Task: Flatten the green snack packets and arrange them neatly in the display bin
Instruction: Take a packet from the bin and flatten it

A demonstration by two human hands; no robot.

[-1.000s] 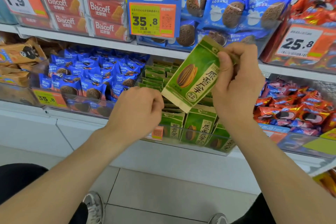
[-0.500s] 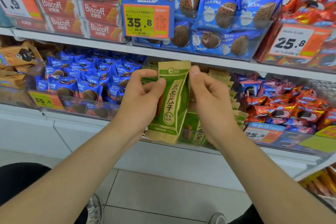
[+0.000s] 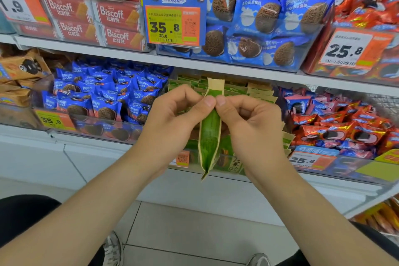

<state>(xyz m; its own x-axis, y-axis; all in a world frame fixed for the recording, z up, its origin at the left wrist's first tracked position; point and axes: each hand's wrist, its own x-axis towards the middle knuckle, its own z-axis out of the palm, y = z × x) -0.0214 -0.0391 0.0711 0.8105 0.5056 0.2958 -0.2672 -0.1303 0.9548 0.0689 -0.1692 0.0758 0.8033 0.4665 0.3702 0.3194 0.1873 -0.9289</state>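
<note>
green snack packet pinched edge-on in front of its bin

green snack packet hangs upright between both hands, turned edge-on to the camera, just in front of the display bin at the front edge of the lower shelf. the left hand and right hand both pinch its upper part. the thumbs meet tip to tip on the near edge and the other fingers curl behind it. its lower end hangs free and looks slightly puffed in the middle.

to do this well, i judge the thumbs should slide from the top seam toward the bottom, spreading the contents evenly so no bulge is left and the tan borders are not creased. then it should go in upright, in line with the other green packets standing in rows toward the back of the bin.

blue cookie packets fill the bin on the left, red packets the one on the right. the upper shelf carries biscoff boxes and an orange price tag reading 35.8. pale floor tiles lie below.
</note>
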